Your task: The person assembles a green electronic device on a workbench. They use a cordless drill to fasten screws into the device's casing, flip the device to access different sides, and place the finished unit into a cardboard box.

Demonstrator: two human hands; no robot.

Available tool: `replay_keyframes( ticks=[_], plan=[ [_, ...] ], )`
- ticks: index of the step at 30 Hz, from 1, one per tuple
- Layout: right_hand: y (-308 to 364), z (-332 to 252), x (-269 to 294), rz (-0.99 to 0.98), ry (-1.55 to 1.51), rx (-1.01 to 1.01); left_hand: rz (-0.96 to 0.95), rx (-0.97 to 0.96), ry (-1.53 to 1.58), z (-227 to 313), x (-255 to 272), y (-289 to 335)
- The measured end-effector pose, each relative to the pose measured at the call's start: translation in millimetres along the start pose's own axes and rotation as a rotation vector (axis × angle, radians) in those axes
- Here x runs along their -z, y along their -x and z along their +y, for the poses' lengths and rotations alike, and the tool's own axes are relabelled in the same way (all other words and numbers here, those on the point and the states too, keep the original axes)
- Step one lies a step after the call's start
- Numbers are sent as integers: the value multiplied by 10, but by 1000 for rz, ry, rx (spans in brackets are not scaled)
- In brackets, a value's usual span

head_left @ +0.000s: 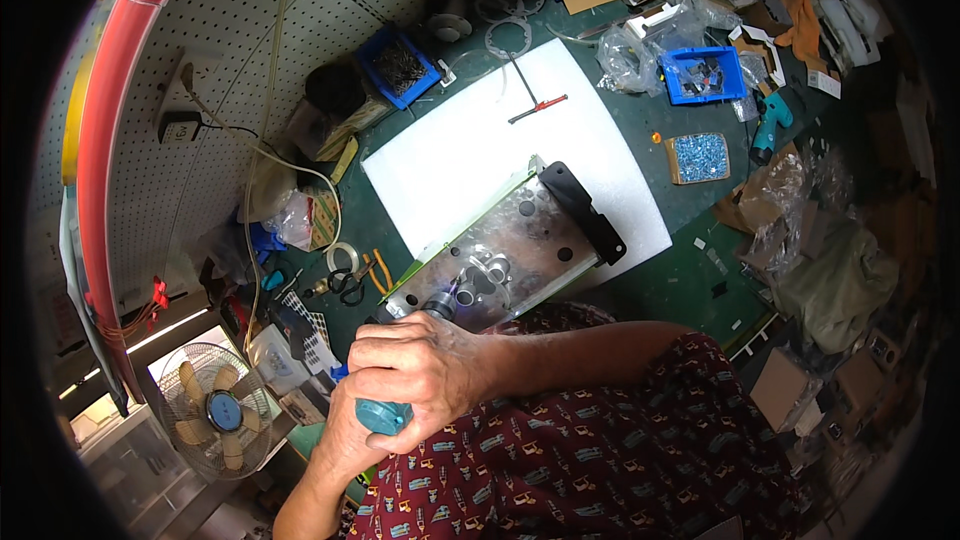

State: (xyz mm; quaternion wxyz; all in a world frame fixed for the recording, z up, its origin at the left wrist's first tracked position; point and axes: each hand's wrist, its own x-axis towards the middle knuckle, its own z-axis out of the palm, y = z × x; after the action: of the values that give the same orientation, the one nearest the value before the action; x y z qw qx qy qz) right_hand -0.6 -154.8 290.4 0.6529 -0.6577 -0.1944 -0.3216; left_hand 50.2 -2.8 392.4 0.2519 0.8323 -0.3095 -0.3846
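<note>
Both hands together, clamped on a teal power driver at the near-left end of the perforated metal plate: right hand closed around the body, left hand wrapped about it too—its fingers partly hidden. Dark chuck sits over the plate's near-left part; tip contact cannot be told. Orange-handled pliers lie just left of the plate. White foam sheet under the plate, extending beyond it. Black bracket at the plate's right end. Right of the plate—open box of small blue parts. Beyond the plate: red-and-black T-handle tool, on the sheet.
</note>
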Motion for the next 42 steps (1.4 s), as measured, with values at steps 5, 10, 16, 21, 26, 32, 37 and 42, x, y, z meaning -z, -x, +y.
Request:
replay_keyframes(
  ticks=[5,10,16,21,26,32,37,42],
  plan=[
    [7,3,8,6,-11,-4,7,17,-21,26,-4,0],
    [8,6,16,7,-17,0,-1,5,-42,9,-9,-8],
    [17,17,28,5,-32,2,0,33,-46,-13,-21,-2],
    [20,20,45,11,-21,6,6,21,-68,-6,-39,-23],
    [54,40,36,17,-21,11,-3,30,-53,-67,-48,-10],
    [21,28,54,4,14,33,58,-136,21,-63,-79,-43],
    [-65,19,405,62,37,73,-114,168,73,-98,-23,-4],
    [359,-33,1359,246,756,-361,226,51,146,-826,41,419]
  ],
)
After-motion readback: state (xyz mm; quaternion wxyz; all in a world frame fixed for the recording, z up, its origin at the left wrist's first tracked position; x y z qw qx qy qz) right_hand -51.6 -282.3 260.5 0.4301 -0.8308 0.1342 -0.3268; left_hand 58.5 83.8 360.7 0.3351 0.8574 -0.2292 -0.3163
